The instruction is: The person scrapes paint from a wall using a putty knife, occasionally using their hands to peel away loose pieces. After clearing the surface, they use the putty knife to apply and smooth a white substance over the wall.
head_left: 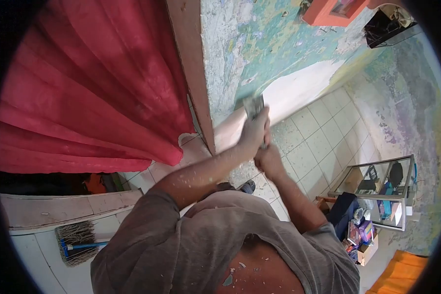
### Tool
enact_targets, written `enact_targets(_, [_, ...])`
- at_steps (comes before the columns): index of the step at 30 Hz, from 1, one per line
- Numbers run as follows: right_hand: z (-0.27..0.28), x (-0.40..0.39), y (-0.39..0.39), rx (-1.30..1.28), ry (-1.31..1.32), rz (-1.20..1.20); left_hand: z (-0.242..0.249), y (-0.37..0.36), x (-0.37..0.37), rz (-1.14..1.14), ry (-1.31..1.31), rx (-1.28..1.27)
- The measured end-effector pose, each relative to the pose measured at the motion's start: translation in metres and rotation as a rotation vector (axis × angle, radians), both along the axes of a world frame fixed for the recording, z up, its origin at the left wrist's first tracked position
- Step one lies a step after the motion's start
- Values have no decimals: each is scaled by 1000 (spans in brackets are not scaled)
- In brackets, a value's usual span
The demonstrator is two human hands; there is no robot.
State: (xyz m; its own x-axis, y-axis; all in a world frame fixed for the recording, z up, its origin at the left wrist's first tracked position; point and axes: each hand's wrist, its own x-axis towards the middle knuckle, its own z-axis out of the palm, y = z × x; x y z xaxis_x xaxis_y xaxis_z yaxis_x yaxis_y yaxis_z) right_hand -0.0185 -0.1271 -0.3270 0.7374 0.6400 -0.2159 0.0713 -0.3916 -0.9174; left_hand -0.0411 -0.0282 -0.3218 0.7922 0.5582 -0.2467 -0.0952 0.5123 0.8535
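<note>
Both hands are closed around one scraper (253,106), its flat metal blade blurred by motion against the wall. My left hand (254,131) wraps the handle close behind the blade. Lower on the handle, my right hand (269,160) grips its end; most of the handle is hidden by the fingers. In front of the blade the wall (274,59) carries patchy green, yellow and white paint, with a bare pale area (296,88) lower down. Flakes of paint cling to my left forearm and shirt.
A red curtain (93,88) hangs at the left beside a brown door frame (188,54). Paint debris lies on the tiled floor (308,125). At right stands a glass display case (377,191) with boxes. A blue-handled broom (78,242) lies lower left. An orange shelf (328,15) hangs above.
</note>
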Motion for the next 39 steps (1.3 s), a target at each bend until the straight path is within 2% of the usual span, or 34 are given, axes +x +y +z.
enact_targets(1, [7,2,5,-3,-144,28,18,7,4,-10,-28,-50])
enact_targets(2, [18,14,12,87,301,-10,38,18,11,-20,-59,-94])
enact_targets(4, [23,25,7,39,448,57,35,25,19,-56,-90,-41])
enact_targets(7, [2,16,-5,65,286,-6,16,4,14,-38,-98,-121])
enact_targets(9, [-5,-7,-13,95,282,-22,-2,-9,-3,-68,-17,-144])
enact_targets(10, [-6,-12,-15,128,274,-33,11,3,0,-66,-17,-140])
enact_targets(12, [1,34,22,54,-571,200,66,29,13,-9,-140,10])
enact_targets(13, [71,21,35,55,-99,-16,96,35,17,-34,-222,82])
enact_targets(14, [76,33,42,222,-22,28,119,40,20,-54,-306,155])
enact_targets(15, [81,34,39,240,47,37,125,41,24,-50,-270,173])
enact_targets(17, [75,37,31,254,116,40,104,33,23,-73,-280,128])
enact_targets(19, [25,22,12,53,42,-11,61,22,9,-133,-221,18])
enact_targets(21, [-17,-6,-9,10,118,-23,6,6,-10,-151,-144,-83])
enact_targets(23, [-41,-22,-26,-218,244,19,-37,-8,-30,-222,-101,-148])
enact_targets(24, [-54,-32,-34,-71,258,7,-47,-12,-36,-219,-95,-151])
enact_targets(28, [-64,-36,-26,-99,218,8,-57,-9,-43,-221,-51,-184])
enact_targets(30, [-48,-21,-2,-149,158,25,-40,14,-30,-173,-36,-148])
enact_targets(31, [-39,-10,16,-74,51,46,-26,25,-22,-174,-35,-147])
enact_targets(32, [-33,-5,27,4,-56,70,-9,37,-15,-151,-141,-91])
enact_targets(33, [-29,-7,27,8,-53,76,1,44,-14,-124,-246,-34])
enact_targets(36, [-26,-5,20,-52,-13,124,5,27,-25,-102,-193,30])
enact_targets(38, [-44,-24,-5,-66,104,73,-30,12,-31,-112,-138,18])
enact_targets(39, [-45,-39,-8,-66,190,-59,-41,6,-35,-150,-71,-72])
